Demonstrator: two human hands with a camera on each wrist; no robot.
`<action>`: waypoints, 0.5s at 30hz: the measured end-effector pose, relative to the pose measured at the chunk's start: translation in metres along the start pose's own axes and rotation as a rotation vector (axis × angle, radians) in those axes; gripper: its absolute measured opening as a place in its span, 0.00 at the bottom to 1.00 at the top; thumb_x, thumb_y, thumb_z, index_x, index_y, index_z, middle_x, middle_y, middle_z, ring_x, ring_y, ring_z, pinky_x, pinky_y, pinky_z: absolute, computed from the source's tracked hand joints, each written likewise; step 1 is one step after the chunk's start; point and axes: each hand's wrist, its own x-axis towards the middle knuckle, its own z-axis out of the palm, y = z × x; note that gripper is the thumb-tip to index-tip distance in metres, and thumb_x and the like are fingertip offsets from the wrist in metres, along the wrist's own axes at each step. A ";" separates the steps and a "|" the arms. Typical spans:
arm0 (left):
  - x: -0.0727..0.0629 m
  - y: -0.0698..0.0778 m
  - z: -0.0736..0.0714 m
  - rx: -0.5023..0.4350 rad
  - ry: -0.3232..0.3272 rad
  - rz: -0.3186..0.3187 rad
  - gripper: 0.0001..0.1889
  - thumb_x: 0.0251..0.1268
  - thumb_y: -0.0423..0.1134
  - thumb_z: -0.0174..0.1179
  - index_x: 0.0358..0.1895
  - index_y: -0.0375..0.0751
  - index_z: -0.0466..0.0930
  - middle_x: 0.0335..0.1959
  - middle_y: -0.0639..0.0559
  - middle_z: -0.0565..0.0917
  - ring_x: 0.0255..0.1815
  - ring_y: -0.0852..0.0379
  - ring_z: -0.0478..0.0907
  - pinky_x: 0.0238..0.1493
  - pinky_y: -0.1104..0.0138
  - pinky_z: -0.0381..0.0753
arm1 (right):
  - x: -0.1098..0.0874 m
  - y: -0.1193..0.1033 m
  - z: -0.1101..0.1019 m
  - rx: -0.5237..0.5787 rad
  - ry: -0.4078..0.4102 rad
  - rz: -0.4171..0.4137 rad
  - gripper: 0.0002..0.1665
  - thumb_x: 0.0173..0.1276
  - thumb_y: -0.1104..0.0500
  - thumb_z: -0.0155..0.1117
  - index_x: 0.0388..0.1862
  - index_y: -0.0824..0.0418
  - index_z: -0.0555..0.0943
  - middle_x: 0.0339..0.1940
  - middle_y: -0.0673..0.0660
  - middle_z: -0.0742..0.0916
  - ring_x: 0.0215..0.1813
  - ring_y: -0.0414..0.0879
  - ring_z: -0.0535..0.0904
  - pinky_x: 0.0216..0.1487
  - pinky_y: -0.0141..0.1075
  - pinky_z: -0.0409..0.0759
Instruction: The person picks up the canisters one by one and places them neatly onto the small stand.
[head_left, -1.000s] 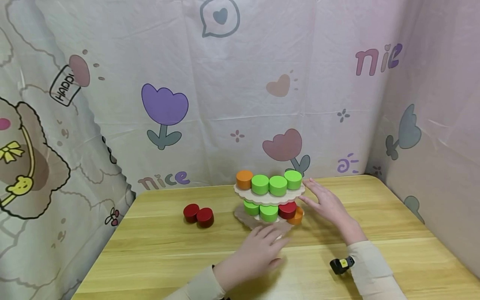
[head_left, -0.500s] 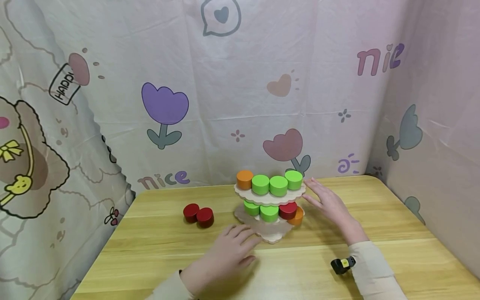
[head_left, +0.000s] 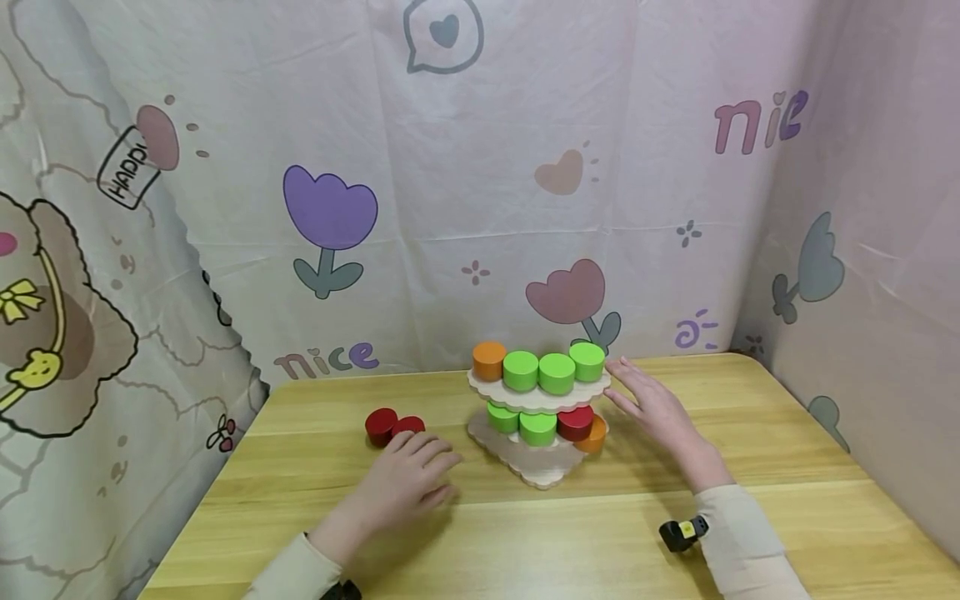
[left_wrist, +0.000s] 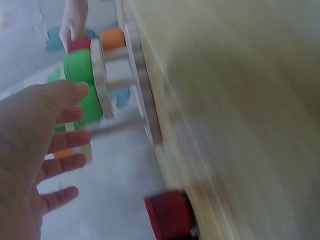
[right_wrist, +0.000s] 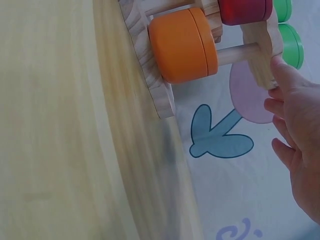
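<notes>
A two-tier pale wooden stand with scalloped boards stands on the table. Its upper board bears an orange cylinder block and several green ones; green, red and orange blocks show on the lower level. My right hand holds the right corner of the upper board, thumb on one side and fingers on the other. My left hand, fingers extended and holding nothing, hovers by two red cylinder blocks. It partly covers the nearer one in the head view; the left wrist view shows a red block below the fingertips.
The wooden table reaches back to a printed curtain, which also lines both sides. A small black device sits at the right wrist. In the right wrist view, an orange block rests low on the stand.
My left hand has moved left from in front of the stand to the red blocks, uncovering the stand's front point. The right hand stays at the upper board's corner.
</notes>
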 end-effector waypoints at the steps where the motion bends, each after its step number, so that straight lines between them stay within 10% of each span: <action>1: -0.002 -0.005 0.000 0.001 -0.004 -0.003 0.22 0.49 0.49 0.73 0.49 0.48 0.82 0.44 0.53 0.85 0.48 0.51 0.79 0.49 0.56 0.76 | 0.000 0.000 0.000 0.000 0.001 -0.001 0.34 0.73 0.45 0.55 0.71 0.61 0.67 0.73 0.62 0.71 0.76 0.62 0.60 0.73 0.59 0.58; 15: -0.026 -0.053 0.016 0.000 -0.104 -0.189 0.23 0.48 0.51 0.74 0.47 0.47 0.83 0.44 0.50 0.84 0.48 0.47 0.77 0.51 0.50 0.75 | -0.001 0.000 0.001 -0.004 0.002 0.014 0.34 0.74 0.43 0.53 0.72 0.60 0.67 0.73 0.61 0.71 0.77 0.61 0.60 0.73 0.59 0.58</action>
